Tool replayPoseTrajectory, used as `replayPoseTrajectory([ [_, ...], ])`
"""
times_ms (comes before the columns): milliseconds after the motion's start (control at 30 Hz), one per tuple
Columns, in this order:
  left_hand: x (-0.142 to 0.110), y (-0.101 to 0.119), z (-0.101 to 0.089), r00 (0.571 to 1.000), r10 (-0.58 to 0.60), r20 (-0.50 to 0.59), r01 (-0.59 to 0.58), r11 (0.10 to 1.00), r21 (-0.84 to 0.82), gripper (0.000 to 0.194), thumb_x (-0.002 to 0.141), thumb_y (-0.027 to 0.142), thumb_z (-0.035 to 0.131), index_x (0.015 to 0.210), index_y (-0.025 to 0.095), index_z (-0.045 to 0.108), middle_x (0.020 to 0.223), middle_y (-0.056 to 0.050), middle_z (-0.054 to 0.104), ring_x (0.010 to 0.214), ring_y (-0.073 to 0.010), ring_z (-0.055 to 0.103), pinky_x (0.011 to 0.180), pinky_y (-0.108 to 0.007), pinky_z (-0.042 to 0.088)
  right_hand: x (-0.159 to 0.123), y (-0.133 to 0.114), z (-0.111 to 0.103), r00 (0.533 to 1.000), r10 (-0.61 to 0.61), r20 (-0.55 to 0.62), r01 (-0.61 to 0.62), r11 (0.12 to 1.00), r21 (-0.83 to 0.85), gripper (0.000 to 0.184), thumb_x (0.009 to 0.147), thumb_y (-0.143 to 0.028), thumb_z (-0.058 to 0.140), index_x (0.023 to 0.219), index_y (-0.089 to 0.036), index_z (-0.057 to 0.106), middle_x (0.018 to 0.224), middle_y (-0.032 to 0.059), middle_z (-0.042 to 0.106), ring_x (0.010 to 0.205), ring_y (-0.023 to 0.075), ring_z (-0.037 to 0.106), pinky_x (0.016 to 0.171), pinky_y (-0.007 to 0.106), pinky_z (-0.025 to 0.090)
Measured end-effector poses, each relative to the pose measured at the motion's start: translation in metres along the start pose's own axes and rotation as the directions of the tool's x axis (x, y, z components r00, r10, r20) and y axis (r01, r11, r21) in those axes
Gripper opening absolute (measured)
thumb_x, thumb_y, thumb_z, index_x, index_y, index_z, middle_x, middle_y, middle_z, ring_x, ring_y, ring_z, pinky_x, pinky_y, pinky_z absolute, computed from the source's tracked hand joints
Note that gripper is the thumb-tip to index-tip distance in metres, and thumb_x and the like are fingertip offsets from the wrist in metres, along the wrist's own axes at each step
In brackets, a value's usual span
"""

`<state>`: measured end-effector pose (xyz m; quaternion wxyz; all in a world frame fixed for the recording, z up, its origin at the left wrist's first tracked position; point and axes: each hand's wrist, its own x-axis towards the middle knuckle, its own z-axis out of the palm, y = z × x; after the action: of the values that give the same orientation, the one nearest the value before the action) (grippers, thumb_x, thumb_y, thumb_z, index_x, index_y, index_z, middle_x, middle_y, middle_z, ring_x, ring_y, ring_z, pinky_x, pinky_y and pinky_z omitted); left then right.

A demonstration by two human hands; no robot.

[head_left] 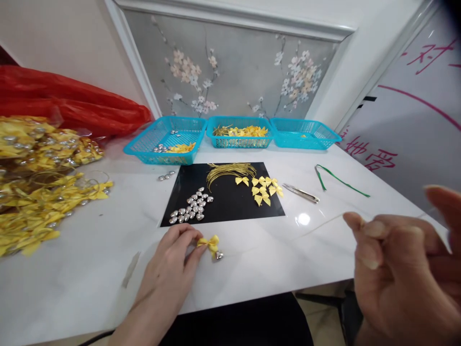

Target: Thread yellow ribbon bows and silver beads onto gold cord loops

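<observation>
My left hand [176, 252] rests on the white table [108, 226] with its fingers pinched on a small yellow bow [210, 243] that has a silver heart [219, 255] hanging from it. A thin gold thread [317, 226] runs from the bow towards my right hand [392, 269], which is raised close to the camera with thumb and fingers pinched on the thread's end. On the black mat [230, 202] lie several silver hearts [190, 206], a bundle of gold threads [230, 169] and several yellow bows [264, 188].
Three blue baskets [163, 140] [240, 132] [304, 133] line the back edge. Metal tweezers [300, 193] and a green strip [338, 180] lie right of the mat. A heap of finished yellow bows [39, 192] and a red bag [72, 103] fill the left.
</observation>
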<state>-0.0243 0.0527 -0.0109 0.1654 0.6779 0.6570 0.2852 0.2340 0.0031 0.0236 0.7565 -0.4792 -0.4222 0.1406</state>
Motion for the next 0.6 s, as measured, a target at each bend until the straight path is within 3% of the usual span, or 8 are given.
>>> replayPoseTrajectory([
  [33,0.001,0.000,0.001,1.000,0.003,0.011,-0.003,1.000,-0.015,0.022,0.080,0.043,0.058,0.078,0.026,0.071,0.101,-0.006,0.072,0.087,-0.0278,0.070,0.068,-0.035,0.055,-0.004,-0.004,0.006,0.999,-0.009,-0.034,0.008,1.000,-0.027,0.034,0.095,-0.018,0.063,0.127,-0.030,0.059,0.068,-0.0054,0.058,0.055,0.0142,0.055,0.092,0.040,0.058],
  [67,0.001,0.001,0.001,1.000,0.002,0.022,-0.002,0.999,-0.033,0.021,0.081,0.043,0.058,0.076,0.026,0.070,0.097,-0.005,0.073,0.083,-0.0268,0.070,0.067,-0.035,0.055,-0.008,-0.007,0.010,1.000,0.002,0.003,-0.002,0.999,-0.047,0.026,0.094,-0.017,0.065,0.118,-0.027,0.064,0.068,-0.0041,0.060,0.057,0.0145,0.058,0.084,0.035,0.060],
  [133,0.000,0.002,0.001,0.999,-0.014,0.046,0.017,0.997,-0.074,0.021,0.082,0.044,0.059,0.077,0.027,0.070,0.087,-0.003,0.075,0.073,-0.0243,0.069,0.062,-0.033,0.054,-0.013,-0.008,0.016,0.971,0.036,0.236,-0.018,0.997,-0.080,0.014,0.093,-0.015,0.064,0.102,-0.025,0.068,0.070,-0.0023,0.064,0.059,0.0134,0.062,0.066,0.026,0.059],
  [200,-0.002,0.004,0.000,0.996,-0.033,0.079,0.043,0.990,-0.131,0.022,0.083,0.046,0.061,0.080,0.027,0.071,0.078,-0.001,0.076,0.066,-0.0218,0.068,0.058,-0.030,0.054,-0.018,-0.005,0.021,0.873,0.052,0.485,-0.004,0.995,-0.100,0.016,0.094,-0.011,0.059,0.094,-0.024,0.068,0.071,-0.0023,0.066,0.062,0.0114,0.064,0.059,0.020,0.055],
  [267,-0.005,0.006,-0.001,0.993,-0.039,0.110,0.060,0.979,-0.197,0.023,0.085,0.047,0.060,0.082,0.026,0.071,0.076,0.000,0.077,0.066,-0.0198,0.070,0.060,-0.027,0.056,-0.024,0.002,0.029,0.785,0.036,0.619,0.026,0.996,-0.091,0.019,0.094,-0.008,0.056,0.091,-0.023,0.068,0.072,-0.0018,0.066,0.065,0.0109,0.064,0.061,0.020,0.054],
  [433,-0.011,0.010,-0.004,0.971,-0.088,0.221,0.190,0.848,-0.495,0.017,0.082,0.042,0.070,0.084,0.026,0.074,0.078,0.001,0.076,0.071,-0.0157,0.069,0.064,-0.021,0.056,-0.043,0.018,0.049,0.747,-0.058,0.662,0.134,0.989,-0.064,0.025,0.093,-0.003,0.051,0.096,-0.017,0.072,0.084,0.0055,0.061,0.070,0.0132,0.063,0.060,0.022,0.054],
  [600,-0.019,0.010,-0.005,0.964,-0.135,0.230,0.248,0.771,-0.586,0.018,0.081,0.045,0.073,0.087,0.028,0.076,0.083,0.001,0.076,0.077,-0.0170,0.070,0.070,-0.022,0.058,-0.054,0.019,0.054,0.742,-0.106,0.662,0.227,0.969,-0.100,0.035,0.090,0.001,0.047,0.102,-0.018,0.074,0.085,0.0072,0.060,0.071,0.0153,0.061,0.061,0.027,0.055],
])
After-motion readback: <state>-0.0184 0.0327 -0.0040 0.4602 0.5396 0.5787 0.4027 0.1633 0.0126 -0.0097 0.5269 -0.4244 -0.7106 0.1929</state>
